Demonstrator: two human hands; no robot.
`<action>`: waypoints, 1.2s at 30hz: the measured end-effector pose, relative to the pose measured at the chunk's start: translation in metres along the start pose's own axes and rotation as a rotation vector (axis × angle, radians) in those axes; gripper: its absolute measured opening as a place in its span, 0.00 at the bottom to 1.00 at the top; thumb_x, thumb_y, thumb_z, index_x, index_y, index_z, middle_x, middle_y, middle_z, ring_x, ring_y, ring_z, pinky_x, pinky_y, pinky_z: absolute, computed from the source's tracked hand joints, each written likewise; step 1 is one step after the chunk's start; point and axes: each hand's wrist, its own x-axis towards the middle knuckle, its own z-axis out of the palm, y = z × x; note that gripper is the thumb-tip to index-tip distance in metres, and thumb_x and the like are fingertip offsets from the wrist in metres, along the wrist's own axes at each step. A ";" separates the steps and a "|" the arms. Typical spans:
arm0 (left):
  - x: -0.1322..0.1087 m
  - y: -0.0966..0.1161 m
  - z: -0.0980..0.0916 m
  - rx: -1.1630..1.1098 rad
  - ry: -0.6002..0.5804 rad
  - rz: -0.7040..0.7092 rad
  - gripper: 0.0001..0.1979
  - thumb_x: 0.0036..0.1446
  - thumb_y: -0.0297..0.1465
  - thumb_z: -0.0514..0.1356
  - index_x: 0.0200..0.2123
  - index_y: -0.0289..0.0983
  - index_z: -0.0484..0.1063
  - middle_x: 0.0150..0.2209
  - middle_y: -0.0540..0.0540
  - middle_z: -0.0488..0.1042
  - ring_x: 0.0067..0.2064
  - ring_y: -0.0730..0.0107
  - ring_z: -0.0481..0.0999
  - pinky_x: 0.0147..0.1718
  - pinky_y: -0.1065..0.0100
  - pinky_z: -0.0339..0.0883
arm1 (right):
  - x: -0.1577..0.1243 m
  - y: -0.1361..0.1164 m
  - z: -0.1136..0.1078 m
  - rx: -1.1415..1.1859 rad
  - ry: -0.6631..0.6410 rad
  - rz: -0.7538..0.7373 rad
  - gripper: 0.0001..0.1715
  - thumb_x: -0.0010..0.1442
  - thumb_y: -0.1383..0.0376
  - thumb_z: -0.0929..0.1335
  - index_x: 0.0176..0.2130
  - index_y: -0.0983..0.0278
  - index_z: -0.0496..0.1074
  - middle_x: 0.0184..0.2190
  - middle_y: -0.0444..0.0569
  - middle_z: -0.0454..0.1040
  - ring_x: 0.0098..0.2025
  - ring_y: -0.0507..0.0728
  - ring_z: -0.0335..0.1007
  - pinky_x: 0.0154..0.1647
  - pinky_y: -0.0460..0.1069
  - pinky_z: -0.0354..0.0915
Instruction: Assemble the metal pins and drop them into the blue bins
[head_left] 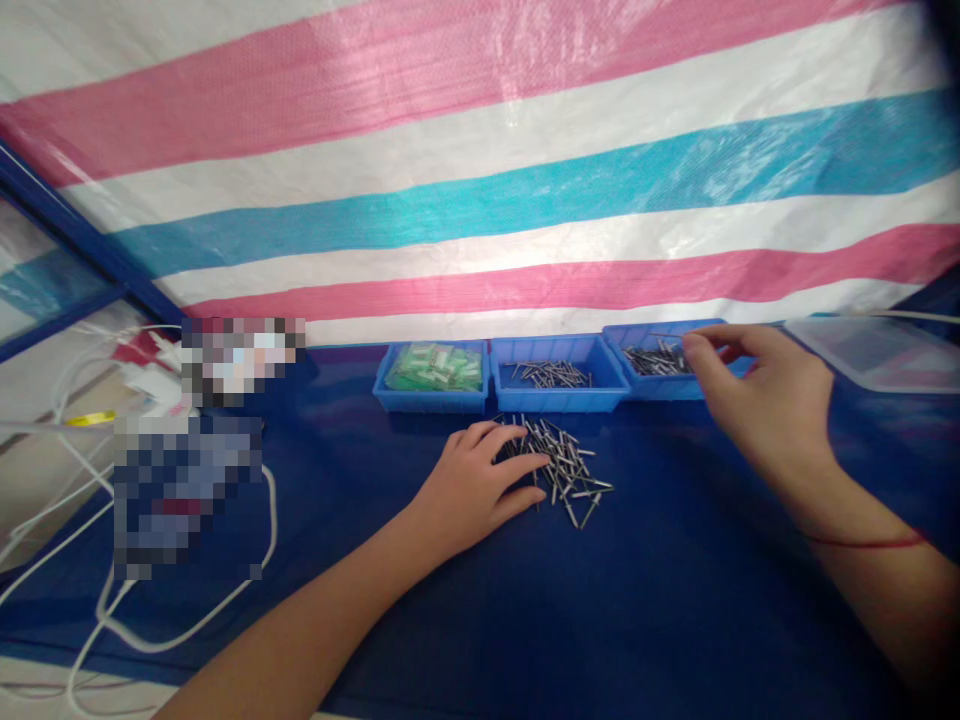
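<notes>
A loose pile of metal blind rivets (566, 465) lies on the dark blue table top. My left hand (472, 485) rests at the pile's left side, fingers spread and touching its edge. Above the right blue bin (619, 330), my right hand (765, 390) pinches a thin blind rivet (664, 335) between thumb and forefinger; its far end is hidden by the fingers. More rivets (656, 358) fill part of that bin. In the middle blue bin (559, 402) lies a smaller heap of rivets (555, 374).
The left blue bin (433, 402) holds green-and-clear plastic packets (435, 368). White cables (187, 630) and blurred-out items (184, 490) occupy the table's left side. A clear plastic lid (877, 355) sits at the back right. A striped plastic sheet (480, 215) hangs behind the bins.
</notes>
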 end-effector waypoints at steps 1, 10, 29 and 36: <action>0.000 -0.001 0.001 0.012 -0.016 0.007 0.16 0.62 0.40 0.55 0.52 0.46 0.71 0.57 0.45 0.67 0.57 0.55 0.61 0.54 0.53 0.58 | 0.004 0.007 0.002 -0.076 -0.012 -0.008 0.17 0.61 0.55 0.61 0.38 0.61 0.74 0.34 0.54 0.76 0.36 0.63 0.72 0.37 0.56 0.63; 0.000 -0.002 -0.001 0.031 -0.002 0.039 0.10 0.63 0.35 0.55 0.43 0.43 0.75 0.52 0.46 0.70 0.54 0.59 0.64 0.52 0.57 0.58 | 0.004 0.016 0.012 -0.247 -0.130 -0.095 0.20 0.62 0.53 0.59 0.43 0.59 0.73 0.39 0.56 0.77 0.42 0.70 0.71 0.34 0.60 0.61; 0.005 -0.003 0.002 0.027 0.109 0.077 0.08 0.64 0.31 0.53 0.37 0.38 0.71 0.43 0.46 0.74 0.49 0.63 0.69 0.48 0.60 0.56 | -0.058 -0.068 0.009 0.377 -0.391 -0.507 0.07 0.60 0.67 0.65 0.35 0.63 0.74 0.34 0.48 0.77 0.40 0.57 0.69 0.44 0.53 0.64; 0.005 0.014 0.000 -0.778 0.283 -0.284 0.06 0.61 0.33 0.56 0.36 0.36 0.70 0.34 0.48 0.73 0.34 0.73 0.72 0.34 0.72 0.64 | -0.079 -0.080 0.011 0.710 -0.702 -0.150 0.12 0.61 0.60 0.66 0.44 0.60 0.72 0.30 0.45 0.74 0.29 0.53 0.68 0.28 0.48 0.64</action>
